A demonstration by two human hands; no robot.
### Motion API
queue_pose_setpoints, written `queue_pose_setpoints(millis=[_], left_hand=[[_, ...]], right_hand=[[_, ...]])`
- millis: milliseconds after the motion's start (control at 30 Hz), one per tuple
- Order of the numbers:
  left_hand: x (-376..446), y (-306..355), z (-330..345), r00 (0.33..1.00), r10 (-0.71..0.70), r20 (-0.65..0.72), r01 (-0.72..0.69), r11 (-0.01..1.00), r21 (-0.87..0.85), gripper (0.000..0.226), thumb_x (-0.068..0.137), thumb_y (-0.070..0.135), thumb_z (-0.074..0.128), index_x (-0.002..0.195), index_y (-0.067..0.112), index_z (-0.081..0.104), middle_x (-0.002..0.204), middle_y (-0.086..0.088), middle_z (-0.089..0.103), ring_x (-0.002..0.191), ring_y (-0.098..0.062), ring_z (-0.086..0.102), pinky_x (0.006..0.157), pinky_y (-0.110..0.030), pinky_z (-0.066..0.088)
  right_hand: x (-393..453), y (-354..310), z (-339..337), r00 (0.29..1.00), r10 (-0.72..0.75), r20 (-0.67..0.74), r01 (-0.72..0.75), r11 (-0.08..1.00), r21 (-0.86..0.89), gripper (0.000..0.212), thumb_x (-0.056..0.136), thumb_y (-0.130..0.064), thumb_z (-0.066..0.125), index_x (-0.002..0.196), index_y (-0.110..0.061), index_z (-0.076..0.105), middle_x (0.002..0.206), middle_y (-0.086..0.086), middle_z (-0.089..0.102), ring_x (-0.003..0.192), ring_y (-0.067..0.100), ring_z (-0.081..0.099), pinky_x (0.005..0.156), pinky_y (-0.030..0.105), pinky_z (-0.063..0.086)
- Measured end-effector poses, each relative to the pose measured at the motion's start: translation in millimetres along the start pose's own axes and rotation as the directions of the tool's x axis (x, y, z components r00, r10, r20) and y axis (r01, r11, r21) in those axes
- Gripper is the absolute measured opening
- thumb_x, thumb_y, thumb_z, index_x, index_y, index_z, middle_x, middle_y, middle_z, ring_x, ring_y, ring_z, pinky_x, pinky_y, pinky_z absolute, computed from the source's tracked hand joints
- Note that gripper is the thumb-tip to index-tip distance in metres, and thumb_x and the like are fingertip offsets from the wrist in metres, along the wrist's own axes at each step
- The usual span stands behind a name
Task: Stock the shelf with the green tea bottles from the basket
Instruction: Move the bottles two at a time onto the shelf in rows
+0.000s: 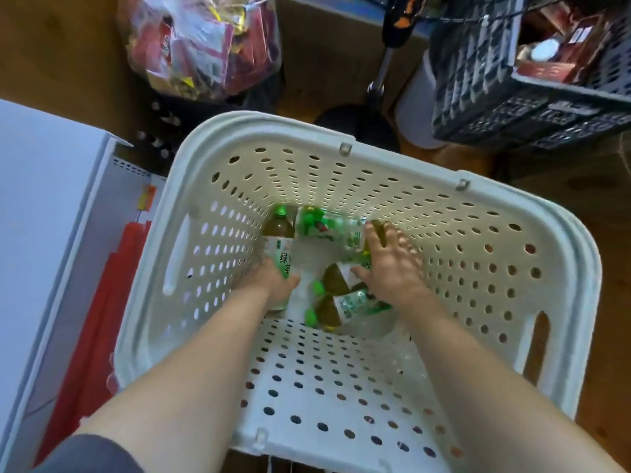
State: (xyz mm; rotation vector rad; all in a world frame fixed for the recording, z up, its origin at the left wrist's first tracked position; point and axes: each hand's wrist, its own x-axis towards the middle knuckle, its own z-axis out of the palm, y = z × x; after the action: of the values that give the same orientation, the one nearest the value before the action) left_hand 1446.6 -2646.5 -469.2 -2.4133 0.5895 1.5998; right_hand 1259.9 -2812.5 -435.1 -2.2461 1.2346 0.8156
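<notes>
Both my arms reach down into a deep white perforated basket (495, 233). Several green tea bottles with green caps lie at its bottom. My left hand (273, 285) is wrapped around the lower part of one bottle (278, 233) at the basket's left side, cap pointing away from me. My right hand (392, 268) rests with fingers spread over a bottle (362, 257) lying in the middle. Another bottle (327, 227) lies crosswise at the far end. Two more bottles (338, 302) lie just below my right hand.
A white shelf unit (51, 216) with red price strips stands to the left of the basket. Behind it are a clear bag of packaged goods (205, 46), a black crate (529, 80) of boxes at the back right, a fan stand (375, 90), and wooden floor.
</notes>
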Motion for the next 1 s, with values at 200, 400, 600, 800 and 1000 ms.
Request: queue_pose_setpoints(millis=[200,400,600,800,1000], left_hand=[[22,11,11,0.993,-0.079,-0.085,0.075,0.996,-0.051,0.093,0.104,0.043,0.068,0.163,-0.005,0.016,0.161,-0.023,0.048,0.145,-0.04,0.052,0.116,-0.046,0.046],[37,9,11,0.981,-0.114,-0.158,0.084,0.979,-0.188,0.079,0.098,0.036,0.079,0.151,0.003,0.031,0.151,-0.021,0.058,0.137,-0.041,0.06,0.109,-0.046,0.05],[18,15,-1,0.979,-0.079,-0.189,0.034,0.973,-0.23,0.078,0.094,0.035,0.085,0.15,0.007,0.038,0.143,-0.019,0.063,0.13,-0.041,0.064,0.105,-0.045,0.055],[-19,25,-3,0.986,0.033,-0.164,-0.107,0.876,-0.47,0.081,0.088,0.025,0.089,0.152,0.022,0.039,0.141,-0.007,0.066,0.126,-0.033,0.068,0.102,-0.048,0.06],[-29,31,-2,0.982,0.109,-0.157,-0.175,0.841,-0.511,0.065,0.092,0.02,0.086,0.143,0.029,0.048,0.14,-0.001,0.071,0.133,-0.028,0.066,0.11,-0.048,0.053]], right_hand=[[21,-2,7,0.999,0.035,-0.027,-0.038,0.994,-0.099,0.087,0.099,-0.037,0.075,0.17,-0.038,0.024,0.174,0.005,0.032,0.159,0.038,0.029,0.123,0.057,0.034],[28,5,10,0.998,0.02,-0.064,-0.021,1.0,-0.008,0.09,0.097,-0.022,0.078,0.168,-0.041,0.027,0.169,0.003,0.04,0.149,0.035,0.044,0.123,0.056,0.038],[-2,6,-12,1.0,-0.002,0.003,0.001,0.981,0.193,0.087,0.086,-0.051,0.085,0.161,-0.034,0.044,0.161,0.0,0.04,0.142,0.031,0.049,0.116,0.049,0.047],[-33,-14,-33,0.967,0.145,-0.208,-0.027,0.875,0.483,0.074,0.084,-0.056,0.085,0.149,-0.037,0.055,0.129,-0.009,0.069,0.118,0.016,0.067,0.105,0.041,0.059],[-23,-41,-32,0.967,0.048,-0.249,0.088,0.858,0.507,0.068,0.09,-0.066,0.079,0.148,-0.035,0.062,0.126,-0.006,0.054,0.111,0.017,0.06,0.095,0.028,0.045]])
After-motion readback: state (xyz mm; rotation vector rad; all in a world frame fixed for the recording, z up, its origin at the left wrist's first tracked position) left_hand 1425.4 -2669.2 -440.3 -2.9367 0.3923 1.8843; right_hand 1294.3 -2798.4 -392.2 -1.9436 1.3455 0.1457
